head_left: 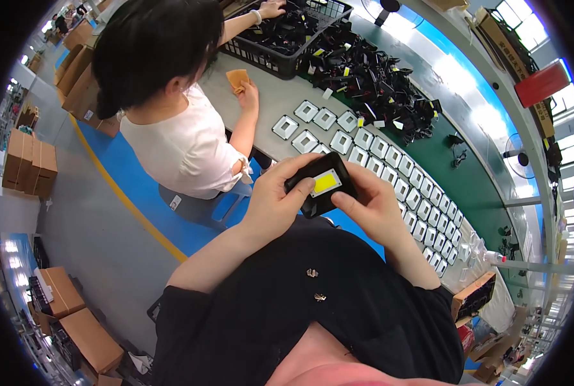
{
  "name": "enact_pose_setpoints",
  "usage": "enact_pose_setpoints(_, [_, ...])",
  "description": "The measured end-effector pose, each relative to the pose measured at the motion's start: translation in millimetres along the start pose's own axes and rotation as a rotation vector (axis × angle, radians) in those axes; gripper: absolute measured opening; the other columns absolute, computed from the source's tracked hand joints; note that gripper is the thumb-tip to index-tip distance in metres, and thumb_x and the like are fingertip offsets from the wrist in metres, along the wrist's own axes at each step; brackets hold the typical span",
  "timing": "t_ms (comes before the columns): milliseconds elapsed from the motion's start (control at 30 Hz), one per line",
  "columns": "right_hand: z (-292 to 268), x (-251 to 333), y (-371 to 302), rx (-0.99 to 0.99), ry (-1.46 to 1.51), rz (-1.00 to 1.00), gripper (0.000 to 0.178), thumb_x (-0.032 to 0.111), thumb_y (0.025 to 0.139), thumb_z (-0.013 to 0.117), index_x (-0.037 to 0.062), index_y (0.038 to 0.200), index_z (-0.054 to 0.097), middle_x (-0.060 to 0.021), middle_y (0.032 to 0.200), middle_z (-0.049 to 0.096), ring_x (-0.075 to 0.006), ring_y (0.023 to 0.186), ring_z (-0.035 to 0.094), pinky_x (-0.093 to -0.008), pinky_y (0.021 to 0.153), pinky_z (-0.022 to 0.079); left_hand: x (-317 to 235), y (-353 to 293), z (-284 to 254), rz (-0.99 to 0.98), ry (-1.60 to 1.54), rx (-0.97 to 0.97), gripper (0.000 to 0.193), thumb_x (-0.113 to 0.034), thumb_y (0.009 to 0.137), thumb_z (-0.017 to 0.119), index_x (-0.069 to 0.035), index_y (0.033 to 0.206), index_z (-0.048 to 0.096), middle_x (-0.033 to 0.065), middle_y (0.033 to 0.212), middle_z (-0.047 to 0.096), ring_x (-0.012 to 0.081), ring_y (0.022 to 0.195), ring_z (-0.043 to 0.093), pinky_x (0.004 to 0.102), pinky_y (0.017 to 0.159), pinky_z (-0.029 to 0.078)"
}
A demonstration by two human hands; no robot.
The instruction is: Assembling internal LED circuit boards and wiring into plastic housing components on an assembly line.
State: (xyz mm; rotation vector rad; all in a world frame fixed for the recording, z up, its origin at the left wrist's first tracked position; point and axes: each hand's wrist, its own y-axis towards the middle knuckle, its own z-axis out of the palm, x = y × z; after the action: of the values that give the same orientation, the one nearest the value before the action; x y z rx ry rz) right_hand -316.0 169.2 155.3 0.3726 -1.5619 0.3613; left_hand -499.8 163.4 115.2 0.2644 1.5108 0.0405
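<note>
Before my chest I hold a small black case [326,183] with a bright yellow LED panel in a pale frame on its face. My left hand [277,193] grips its left side, the thumb lying at the panel's edge. Around the right side are the fingers of my right hand [376,204], its thumb near the lower right corner. The case is tilted, and its underside is hidden. Just beyond my hands, rows of pale square frames with open middles [341,142] cover the bench.
A co-worker [171,128] sits to my left, one hand holding an orange-tan piece [237,80], the other reaching into a black crate [280,62]. Black parts with cables [377,80] are heaped at the back. Cardboard boxes [91,334] stand on the floor at left.
</note>
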Motion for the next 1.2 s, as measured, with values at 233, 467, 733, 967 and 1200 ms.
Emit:
enact_pose_setpoints(233, [-5,-8,6,-0.204,-0.250,-0.311,0.046,0.001,0.077,0.065,0.0002,0.120,0.053,-0.0126,0.119,0.054,-0.0170,0.103,0.056,-0.0286,0.086,0.047,0,5,6,-0.206,-0.307,-0.101,0.028,-0.008,0.087,0.055,0.000,0.114,0.050,0.0069,0.104,0.052,0.0121,0.092,0.054,0.0245,0.076,0.048])
enact_pose_setpoints(467, [-38,-6,41,-0.073,-0.210,0.185,0.024,0.020,0.085,0.060,-0.0017,0.093,0.066,-0.0023,0.071,0.061,-0.0077,0.062,0.053,-0.0210,0.056,0.042,4,8,2,-0.294,-0.288,0.050,0.037,-0.013,0.088,0.056,-0.004,0.120,0.040,0.0077,0.111,0.045,0.0135,0.091,0.056,0.0254,0.068,0.052])
enact_pose_setpoints(733, [-111,-65,208,-0.227,0.488,0.292,0.019,0.017,0.088,0.056,-0.0004,0.095,0.057,-0.0133,0.092,0.059,-0.0193,0.080,0.059,-0.0293,0.072,0.051,5,-14,-13,-0.435,-0.258,-0.020,0.040,-0.025,0.095,0.040,-0.007,0.129,0.034,0.0088,0.129,0.038,0.0239,0.105,0.056,0.0301,0.075,0.048])
enact_pose_setpoints(967, [-145,-64,316,-0.209,0.789,0.023,0.025,0.019,0.087,0.052,-0.0022,0.100,0.054,-0.0165,0.095,0.060,-0.0295,0.086,0.059,-0.0398,0.074,0.051,24,-11,18,-0.471,-0.284,-0.096,0.030,-0.019,0.095,0.040,-0.005,0.122,0.043,0.0077,0.123,0.045,0.0228,0.103,0.058,0.0292,0.074,0.049])
enact_pose_setpoints(1200, [-281,-194,197,-0.483,0.103,0.305,0.031,0.023,0.074,0.067,0.0098,0.102,0.066,-0.0033,0.084,0.064,-0.0125,0.070,0.059,-0.0306,0.061,0.049,41,4,27,-0.562,-0.250,-0.259,0.025,-0.019,0.094,0.042,-0.004,0.114,0.048,0.0103,0.110,0.054,0.0244,0.093,0.062,0.0296,0.069,0.050])
